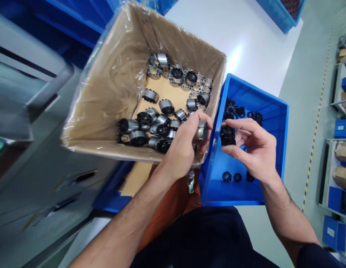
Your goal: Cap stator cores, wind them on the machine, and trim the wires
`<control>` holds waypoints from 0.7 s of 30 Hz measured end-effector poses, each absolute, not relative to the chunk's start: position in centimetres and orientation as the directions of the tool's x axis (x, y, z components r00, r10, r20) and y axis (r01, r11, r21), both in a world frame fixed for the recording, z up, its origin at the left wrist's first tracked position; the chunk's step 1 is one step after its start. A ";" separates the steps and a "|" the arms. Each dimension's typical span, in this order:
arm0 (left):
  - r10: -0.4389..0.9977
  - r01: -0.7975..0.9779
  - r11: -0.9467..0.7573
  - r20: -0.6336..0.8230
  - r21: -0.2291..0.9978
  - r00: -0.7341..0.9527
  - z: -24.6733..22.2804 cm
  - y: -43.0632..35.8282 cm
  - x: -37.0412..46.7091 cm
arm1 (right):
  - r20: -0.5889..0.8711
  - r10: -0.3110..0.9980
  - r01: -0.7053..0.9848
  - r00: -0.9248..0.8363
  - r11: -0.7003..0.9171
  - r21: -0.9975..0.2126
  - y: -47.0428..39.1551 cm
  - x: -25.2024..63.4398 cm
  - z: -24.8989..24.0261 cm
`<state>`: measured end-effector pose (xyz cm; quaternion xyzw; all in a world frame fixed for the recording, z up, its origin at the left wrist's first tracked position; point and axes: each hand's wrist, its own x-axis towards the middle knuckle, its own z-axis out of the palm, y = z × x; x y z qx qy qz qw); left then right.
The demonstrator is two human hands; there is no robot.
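My left hand is closed around a metal ring with a black toothed insert, at the near right corner of a cardboard box lined with clear plastic. Inside that box lie several more silver rings, many fitted with black toothed parts. Between thumb and fingers, my right hand pinches a black toothed plastic ring, possibly more than one stacked. It hovers over a blue plastic bin, where several loose black rings lie. The two held parts are apart, facing each other.
Box and bin stand side by side at a white table. Another blue bin with brownish contents sits at the far right. Grey metal equipment stands to the left. Shelves with boxes line the right, beyond a striped floor line.
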<state>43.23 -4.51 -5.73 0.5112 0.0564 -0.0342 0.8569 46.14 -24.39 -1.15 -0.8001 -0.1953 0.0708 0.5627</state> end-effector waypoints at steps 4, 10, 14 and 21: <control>0.010 0.087 0.496 -0.106 0.864 0.994 -6.3 -3.9 42.6 | 0.145 0.393 0.240 0.908 -0.206 -0.949 -22.3 46.8 -1.5; -0.084 0.147 0.476 -0.122 0.867 0.989 -6.9 -3.8 41.6 | 0.207 0.407 0.313 0.890 -0.215 -0.925 -22.6 46.6 -2.4; -0.117 0.154 0.472 -0.112 0.868 0.987 -7.0 -3.7 41.3 | 0.224 0.463 0.367 0.858 -0.245 -0.898 -23.0 46.7 -2.4; -0.152 0.178 0.433 -0.123 0.884 0.981 -7.4 -3.3 41.3 | 0.318 0.479 0.467 0.818 -0.231 -0.854 -23.0 47.0 -2.5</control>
